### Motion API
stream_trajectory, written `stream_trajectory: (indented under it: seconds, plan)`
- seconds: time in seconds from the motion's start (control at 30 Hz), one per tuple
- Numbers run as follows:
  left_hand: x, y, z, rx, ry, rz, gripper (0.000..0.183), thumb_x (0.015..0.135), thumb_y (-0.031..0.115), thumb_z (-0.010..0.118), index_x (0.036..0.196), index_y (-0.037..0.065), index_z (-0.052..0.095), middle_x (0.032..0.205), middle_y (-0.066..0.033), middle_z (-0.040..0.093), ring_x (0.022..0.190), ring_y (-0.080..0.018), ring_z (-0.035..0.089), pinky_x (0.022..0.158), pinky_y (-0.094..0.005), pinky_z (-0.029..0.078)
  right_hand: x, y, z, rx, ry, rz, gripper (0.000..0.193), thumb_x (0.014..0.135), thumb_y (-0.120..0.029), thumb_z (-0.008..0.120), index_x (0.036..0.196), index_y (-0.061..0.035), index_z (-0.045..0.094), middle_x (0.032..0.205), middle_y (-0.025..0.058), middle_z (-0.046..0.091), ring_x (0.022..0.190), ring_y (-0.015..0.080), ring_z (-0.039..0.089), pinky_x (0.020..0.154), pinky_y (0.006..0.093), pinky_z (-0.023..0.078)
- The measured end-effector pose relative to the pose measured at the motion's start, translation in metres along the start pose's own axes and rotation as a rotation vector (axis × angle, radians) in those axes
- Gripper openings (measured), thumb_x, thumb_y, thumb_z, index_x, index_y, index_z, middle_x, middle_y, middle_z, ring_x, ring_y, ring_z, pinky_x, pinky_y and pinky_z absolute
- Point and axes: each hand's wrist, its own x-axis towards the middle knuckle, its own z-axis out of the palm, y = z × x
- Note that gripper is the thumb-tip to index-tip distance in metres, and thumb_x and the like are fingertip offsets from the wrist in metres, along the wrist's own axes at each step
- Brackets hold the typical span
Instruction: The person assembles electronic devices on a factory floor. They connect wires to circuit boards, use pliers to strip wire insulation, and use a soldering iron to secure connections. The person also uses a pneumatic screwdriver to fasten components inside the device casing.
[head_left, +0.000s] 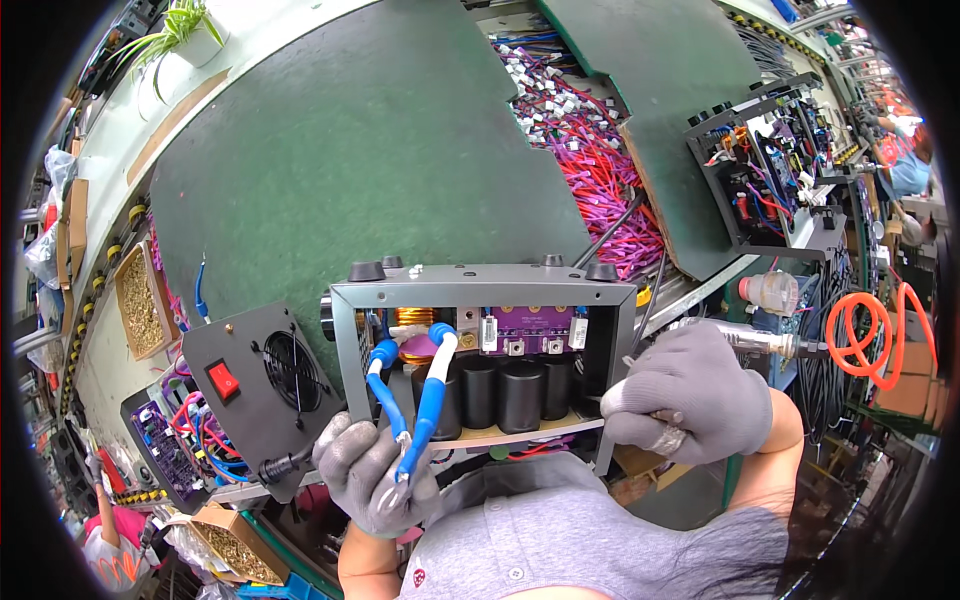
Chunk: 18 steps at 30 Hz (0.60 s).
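In front of me a dark grey metal housing stands open towards me. It contains black capacitors, a purple circuit board and a copper coil. Two thick blue leads come out at its left, their silvery ends meeting at my left hand. That grey-gloved hand is closed around the lead ends, by the housing's lower left edge. At the housing's right side, my gloved right hand is curled into a fist. A silver air screwdriver lies behind its knuckles; what the fingers grip is hidden.
A panel with a red switch and a fan stands at the left. Beyond lie green mats and piled purple and red wires. Another opened unit is at right, above an orange coiled hose. A screw box sits left.
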Motion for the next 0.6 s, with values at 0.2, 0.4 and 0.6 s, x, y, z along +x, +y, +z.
stream_trajectory:
  seconds: [0.2,0.4,0.6]
  plan:
    - [0.001,-0.003,-0.001,-0.019,0.01,0.037,0.013,0.08,0.01,0.058,0.084,0.022,0.063,0.093,0.0022,0.061,0.107,-0.0245,0.053,0.099,-0.0485,0.046,-0.009,0.005,-0.006,0.049,0.097,-0.089,0.01,0.073,-0.016,0.07,0.08,-0.0132,0.064,0.063,0.0017,0.057,0.057,0.0248,0.058,0.049,0.0364,0.041]
    - [0.003,-0.003,-0.002,0.008,0.009,0.044,0.015,0.077,0.013,0.06,0.086,0.023,0.065,0.087,0.0008,0.054,0.103,-0.0269,0.054,0.094,-0.0522,0.047,-0.026,-0.001,-0.011,0.036,0.295,-0.373,0.025,0.079,-0.037,0.074,0.069,-0.0147,0.069,0.059,-0.0023,0.053,0.048,0.0193,0.051,0.05,0.0336,0.039]
    - [0.002,-0.004,0.002,-0.02,0.039,0.051,0.012,0.077,0.012,0.059,0.085,0.02,0.064,0.09,-0.0007,0.058,0.102,-0.0283,0.054,0.094,-0.0528,0.048,-0.044,-0.001,-0.005,0.351,1.026,-0.075,0.05,0.095,-0.054,0.054,0.079,-0.0089,0.068,0.057,0.0006,0.054,0.051,0.0151,0.051,0.051,0.0308,0.039]
